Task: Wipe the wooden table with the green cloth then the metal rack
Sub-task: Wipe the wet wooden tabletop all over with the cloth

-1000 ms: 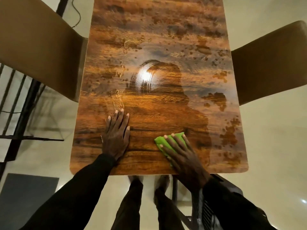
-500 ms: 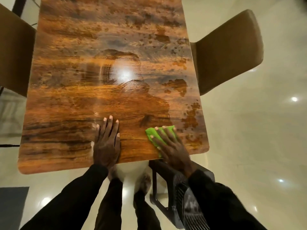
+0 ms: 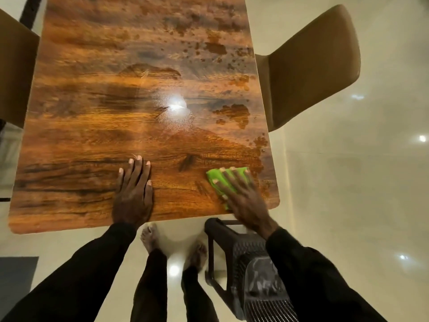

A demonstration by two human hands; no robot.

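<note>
The right hand (image 3: 246,201) is being held flat with its fingers spread and straight, pressing the green cloth (image 3: 220,181) onto the near right corner of the wooden table (image 3: 104,117). Nothing is being gripped: the cloth is only being pinned under the palm and fingers. The hand is being shown slightly blurred, so a wiping stroke is judged to be under way. The left hand (image 3: 134,194) is being rested palm down on the bare wood, left of the cloth and apart from it, with its fingers straight and holding nothing.

Farther out, blotchy patches (image 3: 232,112) are being shown across the far and right parts of the glossy top. A tan chair (image 3: 313,66) is being seen at the right side. Below the near edge, bare feet (image 3: 148,235) and a dark perforated stand (image 3: 241,252) are being seen on the pale floor (image 3: 348,205). Whether that stand is the metal rack cannot be told.

The table is judged to be only partly wiped. The cloth is lying close to the near edge and the right corner, and because it is not being gripped, an outward stroke could push it off onto the floor. A flat palm could also slide over the cloth and leave it bunched. The far blotches could be missed if the reach is being kept short, and the bracing left hand could leave prints on wood already wiped
</note>
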